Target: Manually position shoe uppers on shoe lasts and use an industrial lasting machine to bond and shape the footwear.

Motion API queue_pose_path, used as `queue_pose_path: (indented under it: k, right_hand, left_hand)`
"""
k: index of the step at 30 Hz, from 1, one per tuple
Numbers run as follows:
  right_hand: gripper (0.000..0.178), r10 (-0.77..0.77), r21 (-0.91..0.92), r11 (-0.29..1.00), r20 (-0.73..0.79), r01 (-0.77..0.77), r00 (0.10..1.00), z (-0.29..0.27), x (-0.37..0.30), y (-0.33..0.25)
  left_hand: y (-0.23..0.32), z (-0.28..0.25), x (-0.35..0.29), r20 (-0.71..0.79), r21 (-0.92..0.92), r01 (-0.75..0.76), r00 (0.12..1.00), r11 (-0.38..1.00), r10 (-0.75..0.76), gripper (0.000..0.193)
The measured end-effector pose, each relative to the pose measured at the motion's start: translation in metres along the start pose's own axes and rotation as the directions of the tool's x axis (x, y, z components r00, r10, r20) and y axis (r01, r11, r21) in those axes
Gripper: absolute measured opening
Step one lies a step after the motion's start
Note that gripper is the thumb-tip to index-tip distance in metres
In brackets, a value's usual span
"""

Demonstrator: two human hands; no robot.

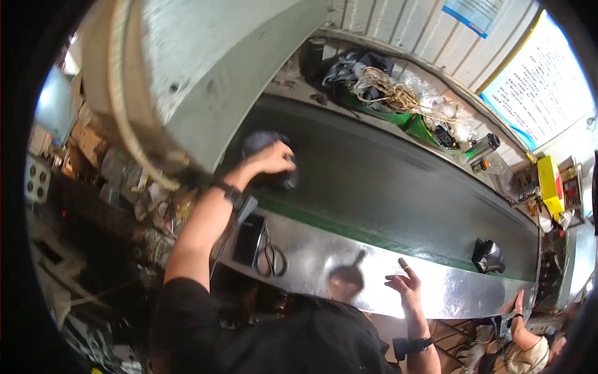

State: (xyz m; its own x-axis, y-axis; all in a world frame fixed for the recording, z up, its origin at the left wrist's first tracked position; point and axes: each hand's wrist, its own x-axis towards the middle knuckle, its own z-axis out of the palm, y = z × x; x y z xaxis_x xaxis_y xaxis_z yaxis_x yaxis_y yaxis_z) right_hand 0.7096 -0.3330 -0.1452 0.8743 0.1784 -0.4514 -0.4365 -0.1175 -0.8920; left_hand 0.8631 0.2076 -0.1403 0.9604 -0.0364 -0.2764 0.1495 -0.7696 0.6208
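At the left end of the dark conveyor belt [367, 181], my left hand [273, 159] is closed over a dark, rounded item [260, 141] that is blurred by motion. Its kind I cannot make out, as my fingers and wrist cover part of it. My right hand [408, 288] is raised above the shiny metal ledge [380, 268], fingers apart and holding nothing. A pale brownish cover [404, 265] sits on one of its fingertips. Farther right on the belt lies a shiny black item [489, 256] with a folded look.
Scissors [271, 259] and a flat black rectangular thing [248, 240] lie on the ledge's left part. Green bins [423, 129] hold rope and plastic behind the belt. A large grey machine housing [230, 68] rises at left. Another person's hand [519, 303] touches the ledge's right end.
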Motion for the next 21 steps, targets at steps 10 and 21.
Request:
queue_pose_path:
  k: [10, 21]
  right_hand:
    - [0.078, 0.365, 0.581, 0.779, -0.117, -0.235, 0.924, 0.049, 0.048, -0.017]
    - [0.071, 0.068, 0.777, 0.624, 0.05, -0.082, 0.996, -0.015, -0.011, 0.019]
  left_hand:
    - [-0.24, -0.012, -0.012, -0.566, -0.2, 0.563, 0.602, 0.802, -0.563, 0.112]
    - [-0.101, 0.009, -0.063, -0.458, 0.099, 0.707, 0.657, 0.701, -0.598, 0.116]
